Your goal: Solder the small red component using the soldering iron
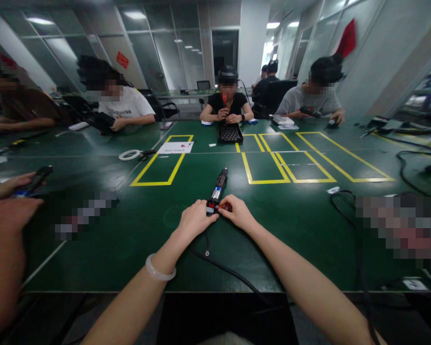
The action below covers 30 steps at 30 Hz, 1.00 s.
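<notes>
An electric screwdriver lies on the green table, its bit pointing away from me; a silver and blue section shows along its dark body. My left hand is closed around its near end, thumb and fingers beside a small grey and red part. At the same end, my right hand is in a pinch by a small orange piece; what its fingertips hold is too small to tell. A black cable and a short lead with a ring terminal trail toward me.
Yellow tape rectangles mark the table ahead. A white sheet and a white cable coil lie forward-left. A black tray stands before a co-worker opposite. At left, another person's hand holds a dark tool. Black cables run at right.
</notes>
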Motion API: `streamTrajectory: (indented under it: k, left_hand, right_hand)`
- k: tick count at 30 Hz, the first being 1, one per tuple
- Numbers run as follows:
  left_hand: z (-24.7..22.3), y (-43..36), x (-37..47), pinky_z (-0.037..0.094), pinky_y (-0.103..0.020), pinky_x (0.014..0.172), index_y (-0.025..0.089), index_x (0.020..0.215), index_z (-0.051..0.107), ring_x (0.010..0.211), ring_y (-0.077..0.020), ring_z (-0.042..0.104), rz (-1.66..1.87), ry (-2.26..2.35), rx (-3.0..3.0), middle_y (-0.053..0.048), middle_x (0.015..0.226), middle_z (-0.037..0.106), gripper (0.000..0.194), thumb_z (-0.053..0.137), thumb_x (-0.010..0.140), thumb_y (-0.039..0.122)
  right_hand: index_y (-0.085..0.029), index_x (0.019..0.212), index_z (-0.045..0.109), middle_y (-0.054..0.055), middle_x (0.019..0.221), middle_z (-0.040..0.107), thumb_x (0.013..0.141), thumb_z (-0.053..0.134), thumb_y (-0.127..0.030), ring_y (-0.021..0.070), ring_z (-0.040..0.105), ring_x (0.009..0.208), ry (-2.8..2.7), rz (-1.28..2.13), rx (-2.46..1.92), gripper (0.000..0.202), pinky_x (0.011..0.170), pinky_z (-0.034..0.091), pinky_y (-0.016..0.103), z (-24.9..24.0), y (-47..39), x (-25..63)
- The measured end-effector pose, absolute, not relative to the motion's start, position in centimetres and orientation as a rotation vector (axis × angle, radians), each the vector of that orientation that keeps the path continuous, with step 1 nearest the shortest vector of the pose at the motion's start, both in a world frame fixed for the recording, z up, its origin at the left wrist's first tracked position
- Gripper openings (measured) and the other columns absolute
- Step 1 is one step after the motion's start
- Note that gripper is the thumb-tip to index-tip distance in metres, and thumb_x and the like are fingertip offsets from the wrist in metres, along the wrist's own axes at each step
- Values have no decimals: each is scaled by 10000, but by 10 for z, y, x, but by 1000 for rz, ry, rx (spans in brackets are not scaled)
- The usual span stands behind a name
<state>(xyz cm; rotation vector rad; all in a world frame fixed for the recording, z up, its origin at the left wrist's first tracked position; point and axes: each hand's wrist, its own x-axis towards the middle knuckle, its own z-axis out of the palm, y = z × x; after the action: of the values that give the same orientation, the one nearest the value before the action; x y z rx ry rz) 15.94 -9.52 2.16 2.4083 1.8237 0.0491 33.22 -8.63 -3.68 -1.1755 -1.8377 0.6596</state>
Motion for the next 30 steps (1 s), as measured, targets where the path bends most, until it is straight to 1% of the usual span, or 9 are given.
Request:
streamTrajectory:
  k: [3,8,12,16,22,26,30]
  left_hand:
    - [21,-97,165,477,-338,730,173,1055,581,941,-275,641,50,1829,2434,-109,1044,622,440,513,815,535]
    - [20,-99,170,477,-335,723,166,1053,576,907,-267,642,61,1827,2451,-112,1033,619,446,519,816,538]
    - [22,-104,177,476,-344,744,153,1065,565,924,-272,636,66,1838,2471,-118,1043,616,443,532,821,521]
    - [25,-108,183,466,-338,787,152,1098,547,979,-270,621,66,1841,2508,-122,1067,611,415,561,824,463]
    - [22,-107,182,459,-343,805,181,1162,512,997,-264,612,99,1797,2486,-112,1108,602,418,552,839,444]
    - [20,-107,183,453,-355,801,174,1151,510,993,-270,606,104,1808,2523,-113,1085,600,407,544,843,439]
    - [18,-110,186,444,-366,806,164,1134,507,986,-275,598,102,1820,2558,-119,1068,598,395,532,851,437]
  right_hand:
    - [-174,862,577,-22,754,526,774,654,-135,109,501,635,-1811,680,-1162,123,616,410,227,-37,-87,332]
    - [-168,785,605,-14,766,527,764,691,-127,108,513,654,-1855,591,-1182,97,632,403,226,-33,-89,338]
    - [-167,811,659,-2,747,579,781,693,-140,113,543,650,-1870,636,-1216,52,623,409,223,-30,-91,346]
    - [-160,791,677,14,755,612,778,699,-144,125,558,653,-1879,640,-1227,30,630,419,236,-31,-92,350]
    - [-167,793,661,5,746,611,773,687,-155,124,557,633,-1833,713,-1204,35,616,425,236,-34,-90,351]
    - [-169,782,635,-10,700,603,780,672,-178,122,546,608,-1804,770,-1195,38,594,416,229,-36,-90,351]
    - [-170,745,624,-4,715,600,793,671,-200,128,540,636,-1836,710,-1189,74,614,403,232,-37,-91,352]
